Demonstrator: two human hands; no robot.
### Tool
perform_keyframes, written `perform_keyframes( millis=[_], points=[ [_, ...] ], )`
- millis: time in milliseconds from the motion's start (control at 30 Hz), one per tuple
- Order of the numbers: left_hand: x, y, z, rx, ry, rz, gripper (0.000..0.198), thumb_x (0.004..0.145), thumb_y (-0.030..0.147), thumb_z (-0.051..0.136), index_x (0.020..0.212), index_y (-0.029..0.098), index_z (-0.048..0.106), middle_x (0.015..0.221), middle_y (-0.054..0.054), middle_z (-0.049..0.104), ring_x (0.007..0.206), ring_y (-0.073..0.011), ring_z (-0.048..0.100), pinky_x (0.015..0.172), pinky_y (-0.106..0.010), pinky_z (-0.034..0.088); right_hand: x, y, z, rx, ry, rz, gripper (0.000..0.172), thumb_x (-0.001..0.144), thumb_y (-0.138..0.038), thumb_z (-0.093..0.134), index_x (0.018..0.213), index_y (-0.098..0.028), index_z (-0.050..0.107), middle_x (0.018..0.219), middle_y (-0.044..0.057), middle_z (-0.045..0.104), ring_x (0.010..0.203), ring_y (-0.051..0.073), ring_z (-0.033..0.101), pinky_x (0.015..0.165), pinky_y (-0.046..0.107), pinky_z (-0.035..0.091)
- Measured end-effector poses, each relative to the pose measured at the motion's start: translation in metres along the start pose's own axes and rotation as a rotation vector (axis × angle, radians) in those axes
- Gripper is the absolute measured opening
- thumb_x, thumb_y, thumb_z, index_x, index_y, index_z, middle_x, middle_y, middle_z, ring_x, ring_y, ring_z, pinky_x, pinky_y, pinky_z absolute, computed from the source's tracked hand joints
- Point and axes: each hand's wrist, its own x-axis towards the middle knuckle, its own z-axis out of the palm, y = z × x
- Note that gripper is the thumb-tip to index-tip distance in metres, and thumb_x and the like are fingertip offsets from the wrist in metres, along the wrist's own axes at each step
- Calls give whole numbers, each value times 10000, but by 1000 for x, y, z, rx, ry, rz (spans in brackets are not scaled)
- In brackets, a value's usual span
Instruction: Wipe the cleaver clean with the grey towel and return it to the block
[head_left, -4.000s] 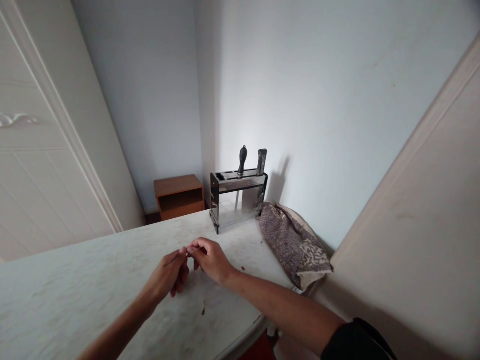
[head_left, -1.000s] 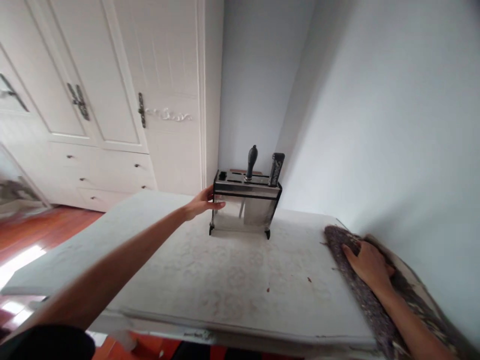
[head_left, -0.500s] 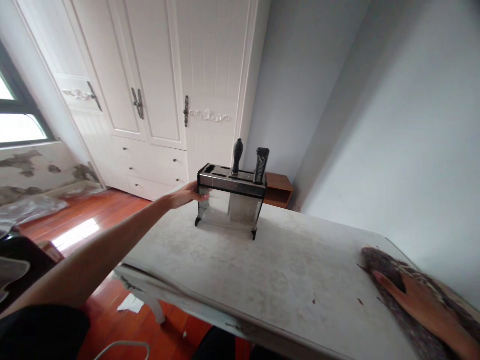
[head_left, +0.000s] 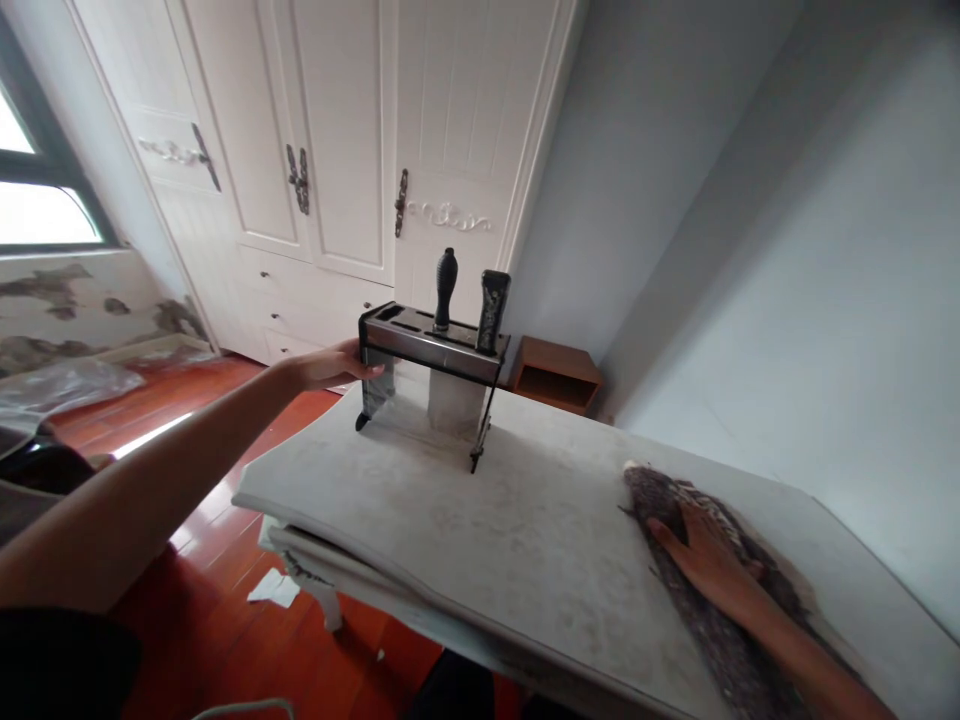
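Observation:
A knife block point(head_left: 431, 340) with a steel-and-black top and clear sides stands on the white table point(head_left: 555, 560). Two black handles rise from its slots: a ribbed round one point(head_left: 446, 285) and a flat patterned one point(head_left: 492, 310). The block's left end is in the grip of my left hand point(head_left: 337, 365), thumb on the near side and other fingers hidden behind. Over at the right, my right hand point(head_left: 712, 565) presses on a dark speckled rag point(head_left: 660, 500), thumb apart and fingers over its patterned band; the fingertips are partly hidden.
Behind the table are a white wardrobe point(head_left: 345, 130) and a small brown open cabinet point(head_left: 559, 355). A grey wall point(head_left: 787, 350) borders the right. Crumpled plastic point(head_left: 82, 385) and white paper point(head_left: 274, 588) lie on the red floor point(head_left: 217, 570).
My right hand and the rag have moved left across the table, closer to the knife block. My view has shifted somewhat; my left hand keeps its hold on the block.

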Motion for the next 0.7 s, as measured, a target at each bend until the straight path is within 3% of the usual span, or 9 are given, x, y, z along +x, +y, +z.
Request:
perform_keyframes(
  millis=[100, 200, 300, 367, 467, 567, 700],
  points=[
    [-4, -2, -14, -12, 32, -16, 384, 465, 99, 854, 743, 123, 590, 630, 18, 593, 689, -131, 533, 776, -304, 476, -4, -69, -12, 30, -160, -18, 679, 909, -466, 319, 1446, -52, 338, 1530, 167, 261, 1432, 294, 205, 1141, 571, 185],
    [-7, -2, -21, -24, 51, -19, 394, 469, 117, 863, 742, 124, 578, 615, 20, 595, 685, -136, 542, 760, -322, 488, -6, -131, -23, 85, -258, -72, 624, 924, -384, 362, 1474, -95, 296, 1564, 159, 161, 1448, 282, 149, 1111, 601, 214],
    [-10, -2, -22, -40, 57, -30, 409, 456, 138, 871, 742, 127, 579, 657, -10, 630, 731, -171, 572, 720, -322, 485, -10, -179, -31, 123, -325, -115, 602, 936, -325, 378, 1483, -95, 274, 1579, 153, 84, 1453, 295, 115, 1095, 632, 201],
    [-11, -2, -20, -49, 60, -43, 410, 483, 141, 860, 798, 118, 598, 712, -36, 657, 753, -189, 588, 710, -328, 484, -11, -202, -37, 123, -337, -190, 609, 939, -329, 412, 1481, -82, 283, 1571, 164, 127, 1447, 300, 133, 1108, 607, 197],
    [-12, -5, -17, -61, 84, -59, 406, 552, 118, 829, 898, 111, 617, 770, -44, 674, 768, -187, 601, 732, -331, 484, -12, -218, -50, 90, -326, -383, 602, 925, -427, 482, 1438, -124, 392, 1523, 163, 290, 1390, 339, 266, 1083, 599, 252],
    [-15, -9, -16, -67, 121, -77, 341, 620, 114, 801, 912, 116, 624, 769, -32, 666, 747, -162, 595, 750, -326, 482, -12, -218, -60, -1, -258, -518, 528, 921, -485, 502, 1320, -142, 536, 1354, 165, 503, 1273, 353, 415, 1019, 532, 364],
    [-27, -9, -19, -110, 127, -56, 374, 586, 140, 827, 905, 123, 632, 781, -37, 659, 785, -172, 593, 778, -343, 490, -11, -209, -63, -144, -122, -441, 479, 957, -493, 441, 1153, -98, 629, 1185, 213, 570, 1143, 356, 504, 870, 431, 462]
  ],
)
